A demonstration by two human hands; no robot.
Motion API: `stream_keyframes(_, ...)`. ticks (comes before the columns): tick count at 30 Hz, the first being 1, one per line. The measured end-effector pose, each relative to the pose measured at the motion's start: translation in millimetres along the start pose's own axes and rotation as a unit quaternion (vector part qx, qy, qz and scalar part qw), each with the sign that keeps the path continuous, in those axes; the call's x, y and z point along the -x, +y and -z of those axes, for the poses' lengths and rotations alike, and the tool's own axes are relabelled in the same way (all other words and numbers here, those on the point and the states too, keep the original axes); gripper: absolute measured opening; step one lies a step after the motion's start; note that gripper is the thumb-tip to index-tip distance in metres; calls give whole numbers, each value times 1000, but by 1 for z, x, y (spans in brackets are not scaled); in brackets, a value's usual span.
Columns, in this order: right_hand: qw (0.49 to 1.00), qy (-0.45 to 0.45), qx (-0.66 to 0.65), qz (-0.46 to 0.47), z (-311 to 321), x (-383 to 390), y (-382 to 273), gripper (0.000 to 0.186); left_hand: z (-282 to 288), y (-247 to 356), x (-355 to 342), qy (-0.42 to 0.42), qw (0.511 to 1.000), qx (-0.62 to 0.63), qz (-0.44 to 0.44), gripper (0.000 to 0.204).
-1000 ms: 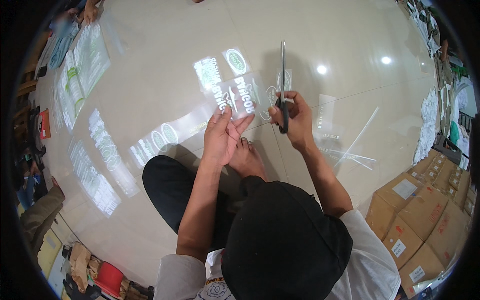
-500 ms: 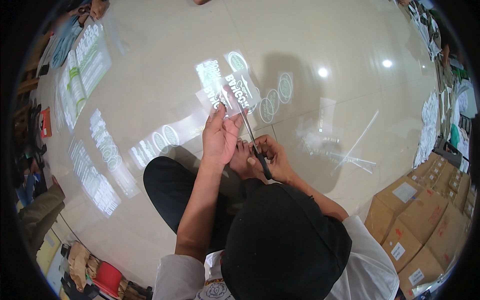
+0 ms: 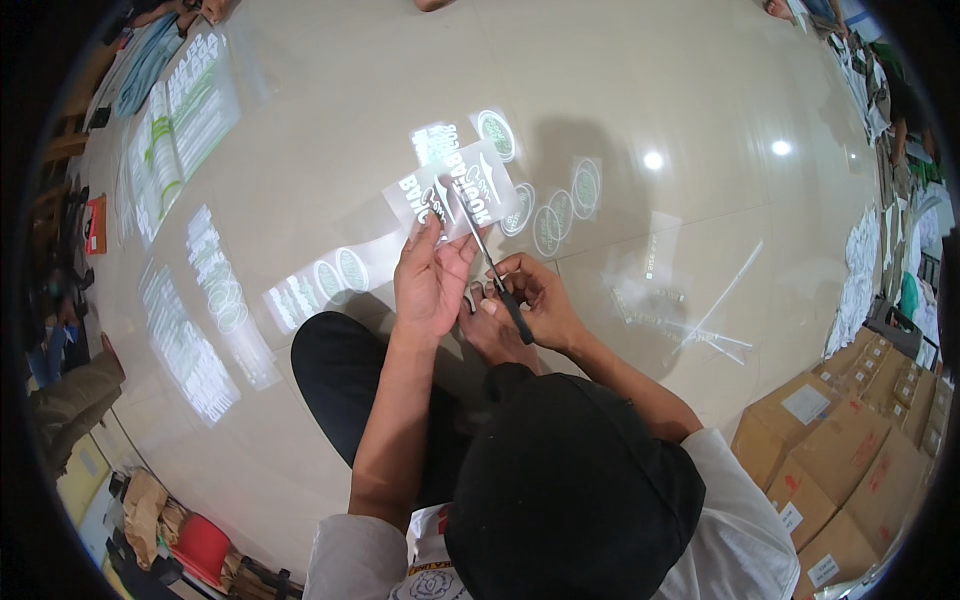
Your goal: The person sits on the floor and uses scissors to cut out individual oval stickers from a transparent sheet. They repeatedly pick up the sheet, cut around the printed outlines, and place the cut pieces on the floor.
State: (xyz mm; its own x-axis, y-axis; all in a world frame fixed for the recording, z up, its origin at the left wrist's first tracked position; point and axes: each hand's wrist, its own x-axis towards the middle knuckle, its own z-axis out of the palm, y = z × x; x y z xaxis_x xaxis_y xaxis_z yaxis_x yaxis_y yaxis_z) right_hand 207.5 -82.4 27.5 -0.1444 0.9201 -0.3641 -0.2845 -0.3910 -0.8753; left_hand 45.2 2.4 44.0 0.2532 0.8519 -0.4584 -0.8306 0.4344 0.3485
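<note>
My left hand [image 3: 432, 288] pinches the lower edge of a translucent film sheet [image 3: 405, 208] with white and dark printed lettering, held above the floor. My right hand [image 3: 545, 308] grips scissors [image 3: 516, 318] by their black handles. The metal blades reach up over the sheet between its two prints. Whether the blades are parted I cannot tell. My bare foot [image 3: 497, 338] rests just below the scissors, partly hidden. Beyond the sheet lie film pieces with round green-and-white prints [image 3: 495, 135]. A printed strip [image 3: 335, 275] lies left of my left hand.
Long printed films [image 3: 200, 320] and a large green-and-white sheet [image 3: 180, 130] lie on the left of the tiled floor [image 3: 650, 60]. Clear offcuts [image 3: 710, 335] are scattered at right. Cardboard boxes [image 3: 830, 450] stack at lower right. A red object [image 3: 200, 550] sits at lower left.
The film sheet has shifted slightly left and lies flatter across its two prints. My right hand and the scissors have moved a little left and up. My left hand still holds the sheet.
</note>
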Motion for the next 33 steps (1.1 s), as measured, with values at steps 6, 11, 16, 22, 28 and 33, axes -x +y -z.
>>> stream_keyframes(6, 1000, -13, 16, -5, 0, -5, 7, 47, -1, 7, 1, 1, 1000, 7, -1, 37)
stream_keyframes(11, 999, -4, 38, -6, 0, -9, 15, 49, 3, 10, -2, -8, 1000, 8, -4, 39)
stream_keyframes(16, 999, 5, 33, -12, -4, -12, 19, 47, 5, 14, -2, 0, 1000, 11, -9, 39)
stream_keyframes(22, 998, 15, 49, -22, -5, -12, 20, 41, 2, 17, -3, 4, 1000, 16, -12, 39)
stream_keyframes(28, 997, 21, 69, -38, -6, -12, 16, 39, 5, 16, -5, 4, 999, 29, -12, 37)
stream_keyframes(33, 994, 10, 93, -55, -7, -20, 6, 39, 6, 14, -5, 8, 999, 36, -8, 35)
